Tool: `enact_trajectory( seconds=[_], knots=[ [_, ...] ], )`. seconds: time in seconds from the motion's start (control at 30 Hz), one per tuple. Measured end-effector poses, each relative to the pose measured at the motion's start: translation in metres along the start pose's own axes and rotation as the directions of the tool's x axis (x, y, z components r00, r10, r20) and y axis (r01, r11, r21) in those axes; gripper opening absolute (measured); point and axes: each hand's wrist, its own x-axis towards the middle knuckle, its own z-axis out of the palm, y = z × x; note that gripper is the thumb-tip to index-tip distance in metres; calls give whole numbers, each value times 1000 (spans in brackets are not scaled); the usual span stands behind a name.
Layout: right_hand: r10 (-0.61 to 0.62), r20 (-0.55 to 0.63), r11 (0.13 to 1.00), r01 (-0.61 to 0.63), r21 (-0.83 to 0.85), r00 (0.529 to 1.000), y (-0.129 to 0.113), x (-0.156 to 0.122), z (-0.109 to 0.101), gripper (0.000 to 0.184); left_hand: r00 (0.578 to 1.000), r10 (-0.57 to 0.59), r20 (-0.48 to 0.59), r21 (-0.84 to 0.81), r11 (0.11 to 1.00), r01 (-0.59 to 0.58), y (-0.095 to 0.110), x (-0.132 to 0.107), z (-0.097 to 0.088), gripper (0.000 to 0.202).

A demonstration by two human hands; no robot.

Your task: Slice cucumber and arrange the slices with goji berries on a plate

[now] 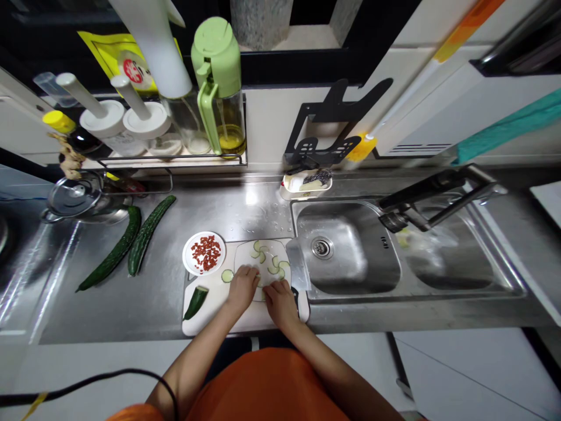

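A square, pale plate (245, 257) with rounded corners lies on the white cutting board (205, 321). Thin cucumber slices (275, 267) form curved clusters on it. Over the plate's near left part is my left hand (244, 287), fingers bent together; what they hold, if anything, is too small to make out. My right hand (281, 303) is at the near right part, its fingertips closed low against the plate, their contents hidden. One round cucumber slice (227, 275) and a cut cucumber piece (196, 302) rest left on the board. A cleaver (298, 266) lies along the right edge.
A white dish of chopped red bits (205, 253) overlaps the board's far left corner. Two whole cucumbers (149, 234) lie further left, near a lidded pot (74, 196). The double sink (350, 251) with its black faucet (421, 193) is rightward. An oil bottle (221, 88) stands behind.
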Motion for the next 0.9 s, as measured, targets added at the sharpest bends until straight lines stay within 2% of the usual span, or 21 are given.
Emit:
enact_trajectory(
  seconds=[0.17, 0.3, 0.53, 0.7, 0.9],
  knots=[
    [-91, -20, 995, 92, 48, 996, 5, -11, -4, 21, 995, 101, 1, -14, 995, -101, -2, -9, -4, 17],
    [-172, 25, 985, 172, 28, 985, 8, -21, -4, 25, 985, 172, 17, -34, 985, -171, -4, -16, -5, 19],
    [-203, 107, 978, 206, -18, 973, 13, -27, -2, 31, 985, 175, 1, -10, 985, -174, -6, -17, 2, 18],
    [-205, 113, 977, 210, -36, 972, 14, -26, -3, 30, 984, 176, -11, 12, 984, -175, -6, -18, 3, 19],
    [-222, 131, 974, 227, -26, 966, 13, -23, -8, 29, 988, 156, 22, 30, 987, -156, -4, -17, 0, 21]
  ],
)
